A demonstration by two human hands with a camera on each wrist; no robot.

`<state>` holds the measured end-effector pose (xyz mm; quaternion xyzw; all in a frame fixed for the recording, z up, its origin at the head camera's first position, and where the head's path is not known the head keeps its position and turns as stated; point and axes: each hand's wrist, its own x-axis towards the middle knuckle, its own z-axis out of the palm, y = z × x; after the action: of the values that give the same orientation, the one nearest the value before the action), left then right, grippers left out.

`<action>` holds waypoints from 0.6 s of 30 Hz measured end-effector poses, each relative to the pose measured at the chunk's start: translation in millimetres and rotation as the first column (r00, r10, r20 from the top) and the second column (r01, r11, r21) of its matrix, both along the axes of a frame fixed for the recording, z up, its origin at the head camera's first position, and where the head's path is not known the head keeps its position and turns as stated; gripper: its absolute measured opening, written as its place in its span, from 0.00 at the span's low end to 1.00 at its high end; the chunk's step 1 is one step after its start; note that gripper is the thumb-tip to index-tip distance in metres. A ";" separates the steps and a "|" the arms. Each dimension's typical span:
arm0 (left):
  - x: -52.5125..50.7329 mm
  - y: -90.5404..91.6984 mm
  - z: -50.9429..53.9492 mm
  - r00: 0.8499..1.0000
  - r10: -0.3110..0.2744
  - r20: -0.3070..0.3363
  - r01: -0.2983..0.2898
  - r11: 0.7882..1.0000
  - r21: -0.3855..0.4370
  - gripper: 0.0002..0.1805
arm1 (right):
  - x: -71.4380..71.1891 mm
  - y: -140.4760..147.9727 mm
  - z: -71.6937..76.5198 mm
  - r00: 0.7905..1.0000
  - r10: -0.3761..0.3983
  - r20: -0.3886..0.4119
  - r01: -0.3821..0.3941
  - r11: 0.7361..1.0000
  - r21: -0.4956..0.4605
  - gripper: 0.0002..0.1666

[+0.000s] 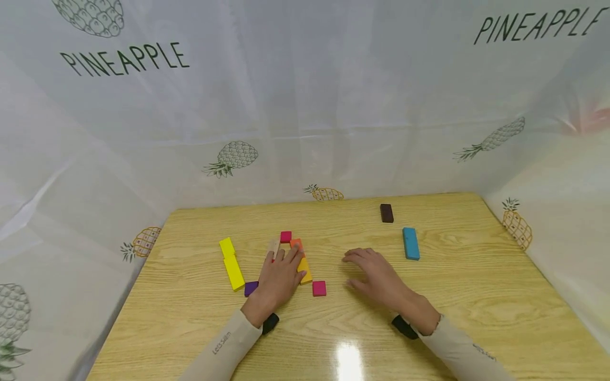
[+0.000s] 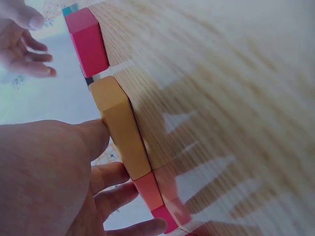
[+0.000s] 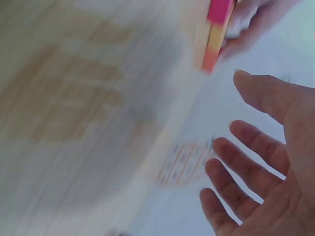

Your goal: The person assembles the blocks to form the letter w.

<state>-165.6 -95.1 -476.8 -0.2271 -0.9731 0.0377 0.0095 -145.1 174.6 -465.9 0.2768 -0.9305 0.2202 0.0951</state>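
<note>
My left hand point(image 1: 280, 276) lies over the blocks left of centre, fingers stretched out. Its thumb and fingertips touch an amber block point(image 2: 123, 130) and the orange block point(image 1: 296, 244) set end to end with it. Partly covered by the same hand are a beige block point(image 1: 273, 246) and a purple block point(image 1: 250, 288). One pink block point(image 1: 286, 236) sits beyond the orange one, and another pink block point(image 1: 319, 288) lies close to the amber block's near end. Holding nothing, my right hand point(image 1: 378, 278) hovers over the wood with fingers spread and slightly bent, also seen in the right wrist view.
Two yellow blocks point(image 1: 233, 272) form a line on the left. Toward the right lie a blue block point(image 1: 411, 243) and, farther back, a dark brown block point(image 1: 387, 213). A pineapple-print sheet point(image 1: 324, 159) hangs around the wooden table point(image 1: 476, 296).
</note>
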 end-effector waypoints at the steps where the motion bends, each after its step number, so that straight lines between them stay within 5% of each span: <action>1: -0.3 -0.3 -0.5 1.000 0.001 0.006 -0.001 1.000 0.001 0.32 | -1.6 9.0 0.2 1.000 -0.018 -0.013 0.018 1.000 -0.006 0.28; 10: -2.4 -2.9 -6.7 1.000 -0.010 -0.016 0.010 1.000 0.000 0.33 | -14.9 79.9 4.9 0.993 -0.115 -0.007 0.115 0.993 -0.023 0.37; 18: -0.1 -0.7 0.2 1.000 -0.009 -0.008 0.009 1.000 -0.012 0.32 | -25.5 122.8 1.1 0.988 -0.145 0.056 0.143 0.989 0.039 0.44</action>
<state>-165.7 -95.8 -476.6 -0.2313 -0.9718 0.0444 0.0124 -170.6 297.4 -464.8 0.2038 -0.9542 0.2046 0.0787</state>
